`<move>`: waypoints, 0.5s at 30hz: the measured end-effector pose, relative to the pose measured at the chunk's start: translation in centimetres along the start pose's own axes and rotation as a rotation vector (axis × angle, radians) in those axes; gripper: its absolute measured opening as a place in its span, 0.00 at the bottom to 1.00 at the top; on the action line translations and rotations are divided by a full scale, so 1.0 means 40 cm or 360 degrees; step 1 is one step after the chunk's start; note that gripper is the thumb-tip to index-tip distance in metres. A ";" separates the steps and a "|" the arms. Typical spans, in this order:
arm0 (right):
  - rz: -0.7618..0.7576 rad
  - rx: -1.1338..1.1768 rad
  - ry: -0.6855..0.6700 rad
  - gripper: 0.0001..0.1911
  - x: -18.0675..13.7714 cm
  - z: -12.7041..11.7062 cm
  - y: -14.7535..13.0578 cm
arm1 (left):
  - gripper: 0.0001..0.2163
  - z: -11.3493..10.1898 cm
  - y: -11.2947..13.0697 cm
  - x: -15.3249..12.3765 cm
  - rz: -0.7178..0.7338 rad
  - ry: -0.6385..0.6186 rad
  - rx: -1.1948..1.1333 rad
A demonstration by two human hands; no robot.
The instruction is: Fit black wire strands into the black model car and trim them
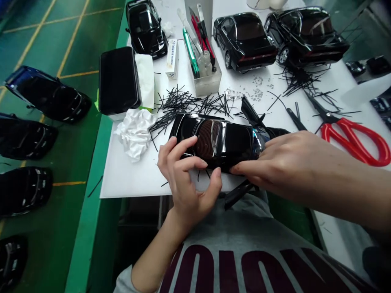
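Along the counter's (119, 183) left edge, from the near corner outward, are a tissue (134, 134), a black box (117, 81) and a car (145, 30). Farther in stand a carton (172, 61) and a tool holder (208, 86). Toward the right edge lie scissors (351, 136). Beyond the left edge, more cars (45, 95) line a green surface (70, 24).

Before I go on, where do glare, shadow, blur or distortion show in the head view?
Head view: bright reflections streak the glossy black model car beside the bare left hand; head view: deep shadow swallows detail below the white tabletop; head view: print on the small white cardboard box is too soft to read; head view: maroon lettering looks stretched toward the lower right, perhaps lens distortion.
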State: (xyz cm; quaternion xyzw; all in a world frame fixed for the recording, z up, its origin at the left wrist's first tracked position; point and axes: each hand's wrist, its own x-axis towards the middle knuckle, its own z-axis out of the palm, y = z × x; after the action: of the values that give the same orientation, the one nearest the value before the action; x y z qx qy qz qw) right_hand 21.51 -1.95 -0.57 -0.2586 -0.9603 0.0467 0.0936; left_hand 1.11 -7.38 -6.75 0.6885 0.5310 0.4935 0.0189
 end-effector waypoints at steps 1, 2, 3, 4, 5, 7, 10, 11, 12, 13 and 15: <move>0.0015 0.0005 -0.0018 0.10 -0.003 -0.004 0.001 | 0.15 0.001 0.000 -0.002 -0.0025 0.0001 0.0000; 0.0030 0.0008 -0.0022 0.11 -0.006 -0.007 0.002 | 0.15 0.002 -0.001 -0.004 -0.0051 0.0001 -0.0007; 0.0042 0.0010 -0.0028 0.12 -0.009 -0.011 0.002 | 0.16 0.002 -0.002 -0.007 -0.0074 0.0000 -0.0022; 0.0054 0.0011 -0.0043 0.13 -0.011 -0.015 0.002 | 0.16 0.002 -0.002 -0.009 -0.0090 0.0001 -0.0044; 0.0058 0.0014 -0.0061 0.14 -0.013 -0.019 0.001 | 0.16 0.002 -0.003 -0.012 -0.0104 0.0006 -0.0069; 0.0060 0.0044 -0.0122 0.14 -0.015 -0.029 -0.002 | 0.16 0.002 -0.003 -0.015 -0.0137 0.0033 -0.0124; 0.0105 0.0145 -0.0195 0.13 -0.014 -0.046 -0.011 | 0.14 0.002 -0.004 -0.016 -0.0189 0.0103 -0.0205; 0.0130 0.0174 -0.0204 0.12 -0.012 -0.052 -0.015 | 0.13 0.002 -0.004 -0.017 -0.0204 0.0119 -0.0227; 0.0160 0.0191 -0.0208 0.11 -0.010 -0.057 -0.020 | 0.13 0.002 -0.004 -0.017 -0.0213 0.0127 -0.0247; 0.0186 0.0198 -0.0209 0.11 -0.008 -0.061 -0.025 | 0.12 0.002 -0.005 -0.017 -0.0217 0.0127 -0.0261; 0.0228 0.0209 -0.0223 0.10 -0.004 -0.068 -0.036 | 0.12 0.002 -0.006 -0.018 -0.0204 0.0122 -0.0271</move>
State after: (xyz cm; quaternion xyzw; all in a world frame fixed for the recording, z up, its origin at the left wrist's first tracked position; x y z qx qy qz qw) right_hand 21.49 -3.15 2.28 -0.3160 -0.9384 0.1339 0.0393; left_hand 1.03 -7.78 -7.41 0.6297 0.5305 0.5605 0.0884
